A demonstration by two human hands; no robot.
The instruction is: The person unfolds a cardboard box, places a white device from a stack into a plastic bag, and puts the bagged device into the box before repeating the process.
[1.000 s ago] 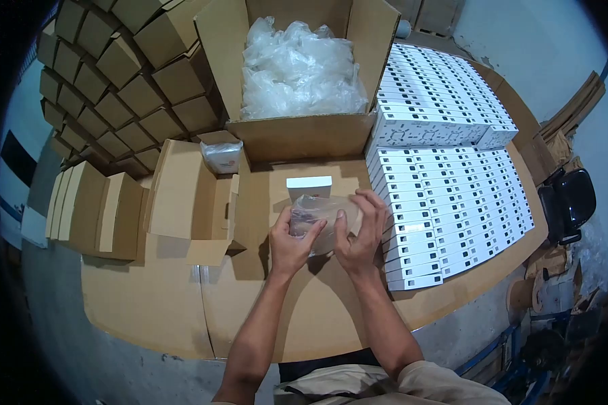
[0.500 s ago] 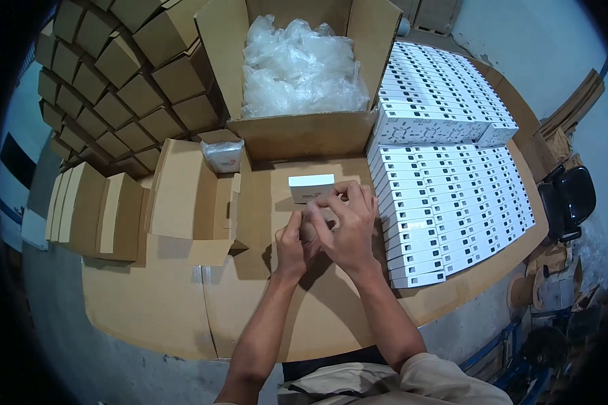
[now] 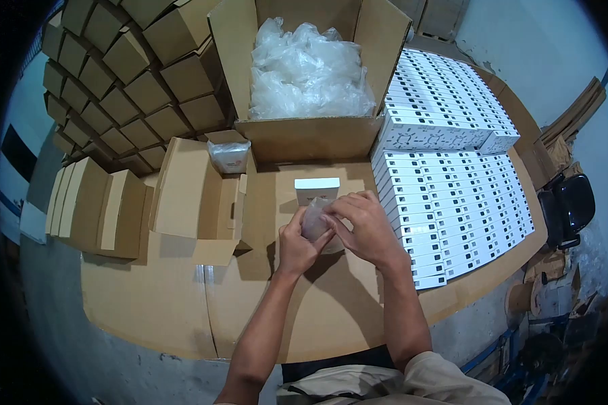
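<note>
A clear plastic bag (image 3: 315,219) is held up between my two hands in the middle of the table. My left hand (image 3: 297,246) grips its left side, fingers closed round it. At the bag's right edge, my right hand (image 3: 368,226) pinches the film between thumb and fingers. Just behind the bag stands a small white box (image 3: 317,183), upright on the cardboard, its lower front partly hidden by the bag and my hands. To the left lies an open brown carton (image 3: 209,202), with one bagged white box (image 3: 230,156) at its far end.
A large carton (image 3: 304,142) full of clear plastic bags (image 3: 311,71) stands at the back. Stacked white boxes (image 3: 459,209) fill the right side. Brown cartons (image 3: 125,94) are piled at back left, with more folded cartons (image 3: 94,209) at the left edge.
My right hand has shifted right and slightly down, and the plastic bag now shows spread out between my hands. The white box still stands behind them; the view has shifted slightly.
</note>
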